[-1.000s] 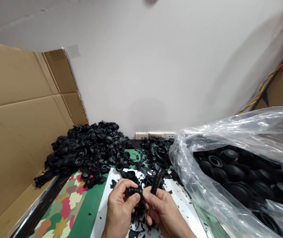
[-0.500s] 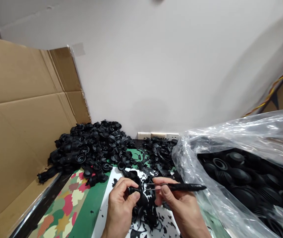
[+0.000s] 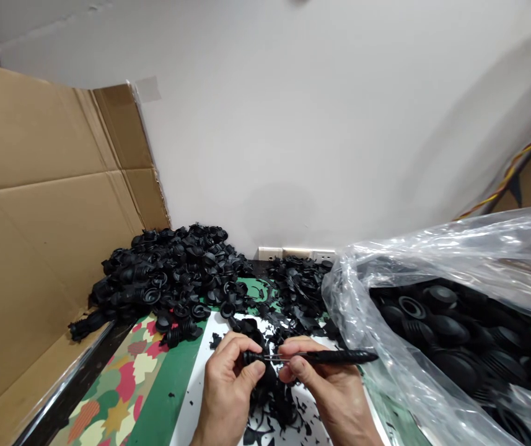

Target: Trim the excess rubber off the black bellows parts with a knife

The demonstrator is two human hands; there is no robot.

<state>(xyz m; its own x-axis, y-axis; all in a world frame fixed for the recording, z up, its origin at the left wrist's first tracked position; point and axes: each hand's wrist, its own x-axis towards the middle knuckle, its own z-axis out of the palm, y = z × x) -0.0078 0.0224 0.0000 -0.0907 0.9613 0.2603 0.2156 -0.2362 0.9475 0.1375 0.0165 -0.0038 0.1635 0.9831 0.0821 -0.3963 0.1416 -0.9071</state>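
Observation:
A small black ribbed rubber part [image 3: 249, 357] is pinched between the thumb and fingers of my left hand [image 3: 228, 387]; much of it is hidden by the fingers. My right hand [image 3: 333, 387] grips a pair of black-handled tweezers [image 3: 344, 357], lying level with the tips pointing left. The two thin metal prongs run close together and reach the right end of the rubber part. Beneath both hands, black scraps [image 3: 277, 402] lie scattered over a white sheet [image 3: 195, 387].
A heap of black rubber parts [image 3: 176, 266] rests at the back left against a cardboard panel [image 3: 51, 155]. Black trimmings [image 3: 300, 285] are piled near the wall sockets [image 3: 269, 254]. On the right, a clear plastic bag [image 3: 355, 297] holds more black parts.
The tweezers and my right hand have shifted left, bringing the tips to the rubber part. Their prongs, spread before, are now nearly together. My left hand has barely moved.

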